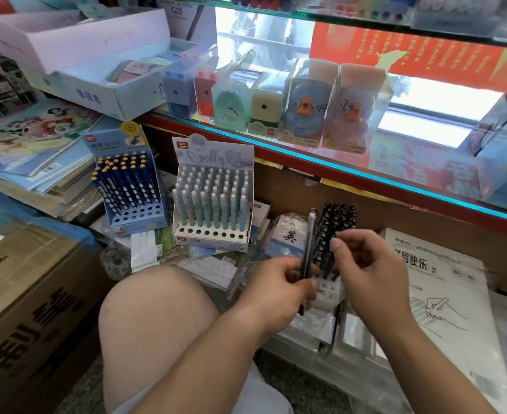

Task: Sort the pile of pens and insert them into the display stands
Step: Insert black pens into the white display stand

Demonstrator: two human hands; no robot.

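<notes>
Pens (309,243), dark, point nearly upright in the grip of the left hand (279,291), just before a display stand (327,286) holding black pens (339,222). The right hand (369,264) curls at those; whether it pinches one I cannot tell.

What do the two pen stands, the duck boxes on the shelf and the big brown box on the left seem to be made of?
The blue stand and the white stand look like printed card: matte, flat folded faces with punched round holes. The duck boxes are clear glossy plastic, since the ducks show through and the edges glint. The brown box is probably corrugated cardboard: dull brown with black print.
</notes>
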